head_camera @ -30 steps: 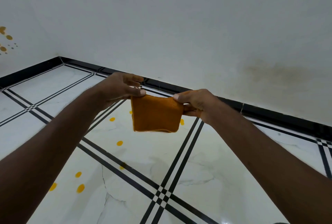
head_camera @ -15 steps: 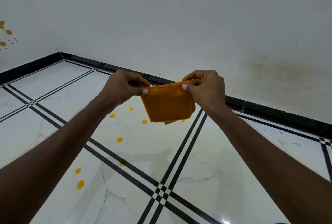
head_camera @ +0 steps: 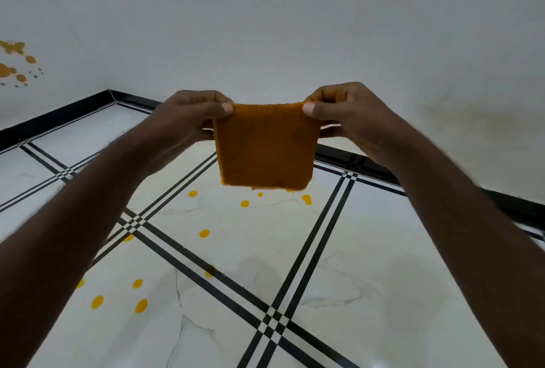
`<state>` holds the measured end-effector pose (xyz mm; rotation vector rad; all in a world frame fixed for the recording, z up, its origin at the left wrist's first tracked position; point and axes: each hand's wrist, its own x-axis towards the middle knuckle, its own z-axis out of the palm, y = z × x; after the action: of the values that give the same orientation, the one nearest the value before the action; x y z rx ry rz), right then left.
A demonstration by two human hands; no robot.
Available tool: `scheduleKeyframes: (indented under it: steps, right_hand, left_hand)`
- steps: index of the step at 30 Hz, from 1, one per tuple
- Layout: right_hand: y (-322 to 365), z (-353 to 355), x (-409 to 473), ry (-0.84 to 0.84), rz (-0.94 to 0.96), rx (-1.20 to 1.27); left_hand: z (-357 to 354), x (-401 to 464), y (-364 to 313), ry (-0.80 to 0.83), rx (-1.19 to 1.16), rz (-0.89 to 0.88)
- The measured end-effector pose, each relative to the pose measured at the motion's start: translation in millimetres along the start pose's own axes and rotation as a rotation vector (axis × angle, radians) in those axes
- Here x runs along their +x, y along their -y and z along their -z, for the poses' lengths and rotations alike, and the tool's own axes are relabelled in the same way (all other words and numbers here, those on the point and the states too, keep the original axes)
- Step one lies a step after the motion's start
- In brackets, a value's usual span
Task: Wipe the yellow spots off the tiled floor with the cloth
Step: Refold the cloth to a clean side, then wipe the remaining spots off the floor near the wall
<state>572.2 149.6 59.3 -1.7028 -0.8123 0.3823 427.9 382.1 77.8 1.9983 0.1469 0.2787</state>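
Compared with half a second ago, the cloth [head_camera: 265, 146] is hanging flatter and higher, pinched at its top corners by the left hand [head_camera: 188, 115] and right hand [head_camera: 351, 117], well above the tiled floor [head_camera: 368, 264]. Yellow spots [head_camera: 204, 233] are lying unwiped. Risk: a loosening pinch is likely to drop the cloth; its orange colour is masking the spots behind it.

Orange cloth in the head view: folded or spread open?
Folded. The cloth hangs as a compact, thick square, pinched at its top corners by the left hand and right hand, above the floor.
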Motion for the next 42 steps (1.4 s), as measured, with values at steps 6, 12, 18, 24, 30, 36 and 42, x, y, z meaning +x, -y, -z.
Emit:
scheduleKeyframes:
  steps: [6,12,18,24,30,36,42]
  right_hand:
    - [-29.9,-30.5,-0.9,-0.02,-0.186,-0.085]
    - [-24.9,-21.3,-5.5,-0.049,-0.099,-0.107]
    - [-19.7,-29.1,-5.5,-0.027,-0.186,0.25]
    - [-58.9,-61.9,-19.8,0.26,-0.543,0.547]
    - [-50.6,-50.9,-14.2,0.228,-0.488,0.695]
    - [-78.7,-52.6,-21.1,0.17,-0.682,0.579]
    - [-114.8,-99.7,-16.8,0.191,-0.804,0.366]
  left_hand:
    - [-37.8,-13.1,52.6,0.082,-0.241,0.386]
    - [-23.1,-6.8,49.3,0.085,-0.207,0.219]
    - [-20.2,1.7,40.5,0.059,-0.186,0.172]
    - [-36.9,6.7,62.8,-0.188,-0.198,0.32]
    - [-28.5,-8.9,67.2,0.049,-0.649,0.346]
    - [-48.3,-24.4,105.1,0.096,-0.232,0.563]
    - [-39.2,-70.1,168.7,0.092,-0.097,0.76]
